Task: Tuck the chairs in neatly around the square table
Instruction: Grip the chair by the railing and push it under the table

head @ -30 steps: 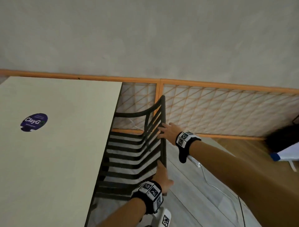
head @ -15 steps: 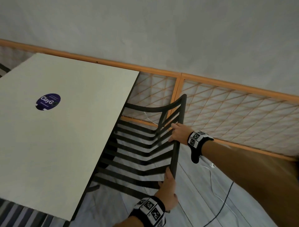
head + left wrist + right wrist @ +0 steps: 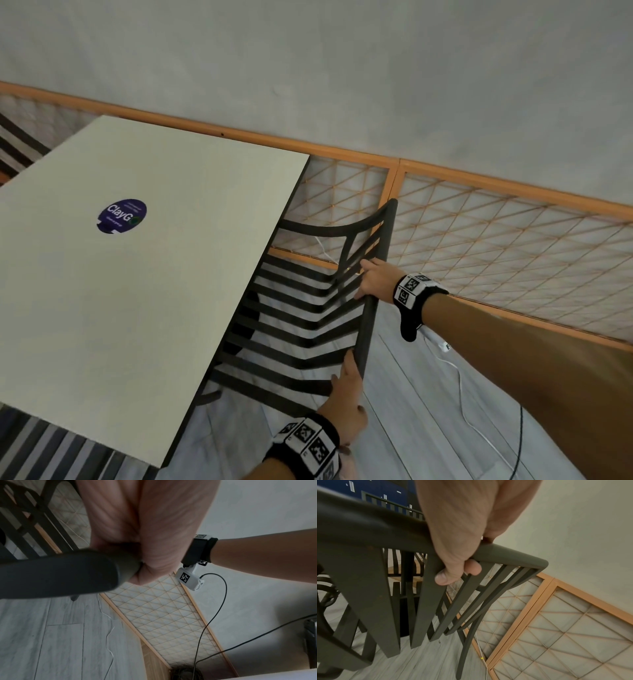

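Grey plaster wall point(image 3: 342, 68) at the back, with an orange-framed lattice panel point(image 3: 496, 240) running along its foot; pale grey plank floor point(image 3: 428, 411) below.

Table point(image 3: 137, 291): cream square top with a dark edge and a round purple sticker point(image 3: 122, 216) marked "ClayG". It stands close to the panel.

Chair point(image 3: 308, 325): dark grey, slatted seat and slatted back, a curved armrest on the side nearer the panel. It stands at the table's right side. The front of the seat lies under the table edge; the rear of the seat and the back stand clear of it. The top rail of the back runs roughly parallel to the table edge. Some scuff marks show on the slats in the right wrist view.

Left hand point(image 3: 344, 407): at the rail end farther from the panel, thumb along the rail. The left wrist view shows the palm wrapped against the rounded rail end, gripping it.

Right hand point(image 3: 375, 279): at the rail end nearer the panel. The right wrist view shows the fingers point(image 3: 471, 568) curled over the rail and under it, thumb against a slat, a firm grip.

Both wrists carry black bands with printed markers. A white cable point(image 3: 462, 387) and a black cable point(image 3: 517, 445) lie on the floor on the far side of the chair from the table.

Slats of another chair point(image 3: 20, 144) show beyond the table's far left corner.
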